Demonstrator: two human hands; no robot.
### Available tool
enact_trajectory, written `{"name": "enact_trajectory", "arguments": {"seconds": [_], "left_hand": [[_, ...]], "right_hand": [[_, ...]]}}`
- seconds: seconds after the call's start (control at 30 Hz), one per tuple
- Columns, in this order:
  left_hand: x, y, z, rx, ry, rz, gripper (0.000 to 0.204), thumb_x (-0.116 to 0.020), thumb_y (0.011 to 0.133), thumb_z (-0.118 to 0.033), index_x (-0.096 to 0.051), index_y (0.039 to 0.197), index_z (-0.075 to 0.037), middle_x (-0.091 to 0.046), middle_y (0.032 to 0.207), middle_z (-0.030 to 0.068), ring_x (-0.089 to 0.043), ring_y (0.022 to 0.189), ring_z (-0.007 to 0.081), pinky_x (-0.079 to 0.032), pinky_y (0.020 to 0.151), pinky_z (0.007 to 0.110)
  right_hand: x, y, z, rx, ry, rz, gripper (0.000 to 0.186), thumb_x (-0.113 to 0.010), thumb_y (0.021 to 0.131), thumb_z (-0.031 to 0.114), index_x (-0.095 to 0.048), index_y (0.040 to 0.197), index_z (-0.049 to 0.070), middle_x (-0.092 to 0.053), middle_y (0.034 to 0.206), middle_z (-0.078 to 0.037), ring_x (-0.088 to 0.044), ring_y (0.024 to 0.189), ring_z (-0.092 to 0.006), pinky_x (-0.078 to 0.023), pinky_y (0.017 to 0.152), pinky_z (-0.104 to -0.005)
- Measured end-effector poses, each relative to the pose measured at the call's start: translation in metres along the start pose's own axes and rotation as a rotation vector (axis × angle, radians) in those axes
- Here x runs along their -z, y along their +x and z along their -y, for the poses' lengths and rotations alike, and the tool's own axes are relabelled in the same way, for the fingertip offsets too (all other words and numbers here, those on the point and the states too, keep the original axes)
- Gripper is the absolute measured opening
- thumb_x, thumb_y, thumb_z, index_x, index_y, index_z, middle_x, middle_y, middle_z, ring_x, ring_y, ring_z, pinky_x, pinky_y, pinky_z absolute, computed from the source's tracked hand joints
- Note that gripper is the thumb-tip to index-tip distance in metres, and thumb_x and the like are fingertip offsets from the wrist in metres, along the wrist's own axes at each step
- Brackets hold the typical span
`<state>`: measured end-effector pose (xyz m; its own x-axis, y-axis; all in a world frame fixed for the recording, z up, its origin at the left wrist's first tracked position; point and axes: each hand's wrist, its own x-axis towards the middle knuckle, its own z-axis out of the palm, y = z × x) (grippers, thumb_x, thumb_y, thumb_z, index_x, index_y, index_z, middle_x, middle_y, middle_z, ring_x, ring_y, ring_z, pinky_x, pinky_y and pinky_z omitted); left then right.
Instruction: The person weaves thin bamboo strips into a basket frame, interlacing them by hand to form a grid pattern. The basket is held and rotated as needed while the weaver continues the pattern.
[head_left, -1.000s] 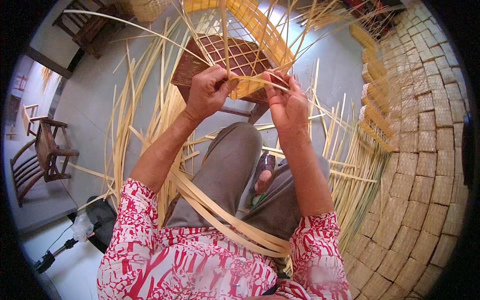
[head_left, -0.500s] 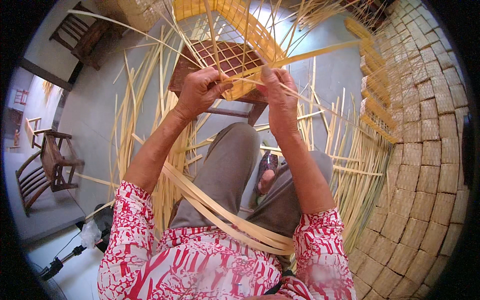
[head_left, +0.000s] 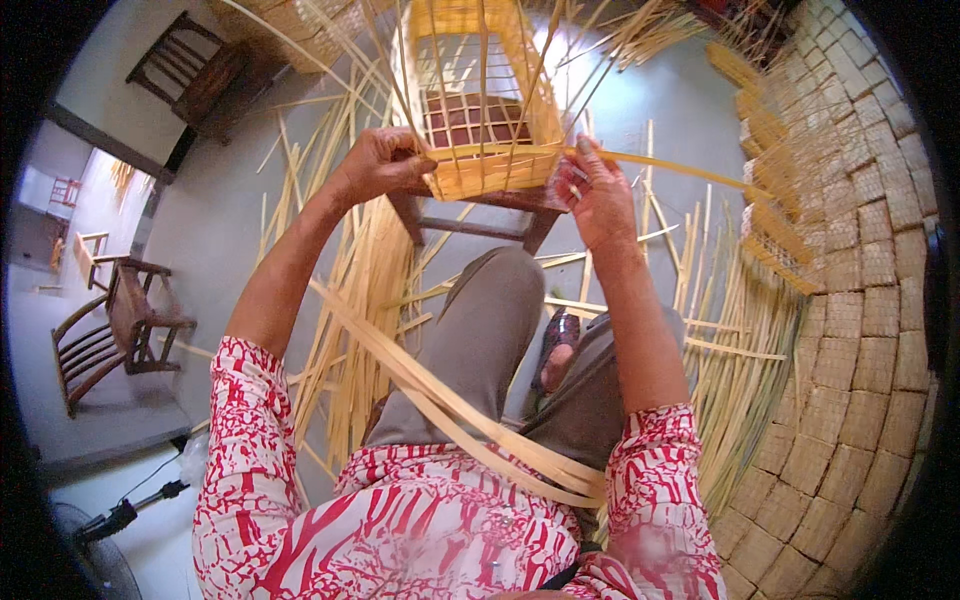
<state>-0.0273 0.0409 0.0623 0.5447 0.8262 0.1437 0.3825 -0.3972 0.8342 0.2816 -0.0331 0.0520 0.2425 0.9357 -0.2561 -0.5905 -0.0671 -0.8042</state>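
A half-woven yellow bamboo basket (head_left: 497,175) with an open-grid bottom rests on a dark red stool (head_left: 470,228). Tall unwoven stakes rise from its near wall. My left hand (head_left: 383,165) pinches the basket's near left corner, where a strip lies along the rim. At the near right corner, thumb and fingers of my right hand (head_left: 600,195) close on that same bamboo strip (head_left: 680,170), whose loose end sticks out to the right. Several flat pale strips (head_left: 470,430) lie across my lap.
Loose strips (head_left: 355,290) cover the floor left of my legs, and more strips (head_left: 735,350) lie at the right. Stacked woven baskets (head_left: 850,350) line the right side. Wooden chairs (head_left: 130,310) stand at the left; a fan (head_left: 95,540) is at lower left.
The basket has turned, its near wall now facing me squarely. My hands have moved apart to its two near corners. The strip's free end has swung down to the right.
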Motion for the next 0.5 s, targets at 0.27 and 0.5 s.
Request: {"name": "enact_trajectory", "arguments": {"seconds": [0.27,0.5], "left_hand": [[0.008,-0.024,0.02,-0.018,-0.05,-0.052,0.013,-0.07,0.089,-0.012,-0.071,0.097,-0.002,-0.064,0.076,-0.0042,-0.057,0.07,0.0024,-0.049,0.062,0.023],[0.006,-0.03,0.01,-0.094,0.058,-0.129,0.018,-0.066,0.085,-0.007,-0.07,0.102,-0.002,-0.063,0.079,-0.0007,-0.061,0.07,0.0062,-0.052,0.064,0.026]], "right_hand": [[0.031,0.013,-0.023,0.18,-0.227,0.297,0.02,-0.066,0.097,0.013,-0.069,0.116,0.006,-0.069,0.115,-0.006,-0.064,0.106,-0.018,-0.052,0.097,-0.0343],[0.027,0.005,-0.028,0.14,-0.008,0.256,0.016,-0.07,0.095,0.012,-0.07,0.109,0.004,-0.07,0.106,-0.007,-0.065,0.098,-0.0169,-0.054,0.094,-0.0299]]}}
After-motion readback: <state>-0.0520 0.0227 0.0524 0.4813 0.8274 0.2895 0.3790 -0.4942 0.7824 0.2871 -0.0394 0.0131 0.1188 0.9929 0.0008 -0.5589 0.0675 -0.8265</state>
